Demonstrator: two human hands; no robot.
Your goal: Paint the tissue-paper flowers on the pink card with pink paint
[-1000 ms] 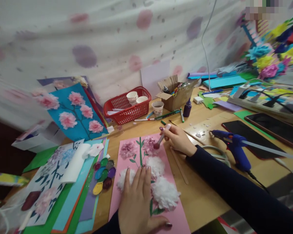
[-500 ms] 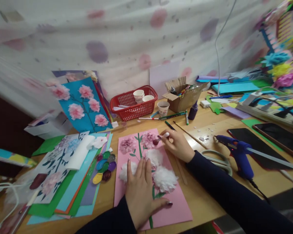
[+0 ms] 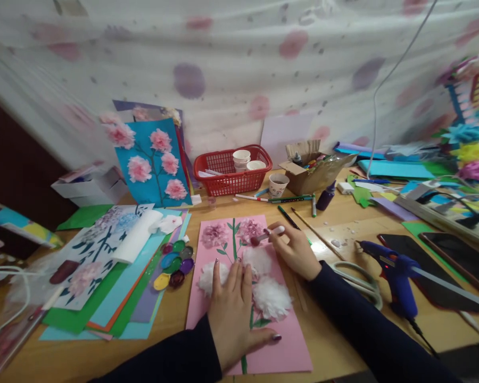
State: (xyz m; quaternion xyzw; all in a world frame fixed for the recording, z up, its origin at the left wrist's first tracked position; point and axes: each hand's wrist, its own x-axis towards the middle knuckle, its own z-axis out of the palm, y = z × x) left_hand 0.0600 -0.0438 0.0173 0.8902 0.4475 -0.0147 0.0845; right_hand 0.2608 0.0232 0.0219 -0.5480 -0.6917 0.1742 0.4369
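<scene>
A pink sheet (image 3: pixel 285 348) lies on the table with a painted green stem (image 3: pixel 234 239) and fluffy paper flowers. Two upper blooms are tinted mauve; the lower ones, such as the white flower (image 3: pixel 272 299), are white. My left hand (image 3: pixel 231 316) lies flat on the sheet, fingers spread, between white flowers. Pinched in my right hand (image 3: pixel 297 252) is a short brush (image 3: pixel 277 230) with a white handle. Its dark mauve bristles touch or sit just over the edge of the upper right mauve flower (image 3: pixel 249 227).
Left of the sheet are paint pots (image 3: pixel 170 263) and stacked coloured paper (image 3: pixel 135 290). Behind stand a red basket (image 3: pixel 231 183), a paper cup (image 3: pixel 278 186) of dark liquid and a cardboard box (image 3: pixel 303 178). At right lie a blue glue gun (image 3: pixel 395 271), a coiled cable (image 3: pixel 359 290) and phones.
The camera view has turned slightly, so the background sits further right. The brush remains at the upper right flower, its handle now lying flatter; my left hand stays on the sheet.
</scene>
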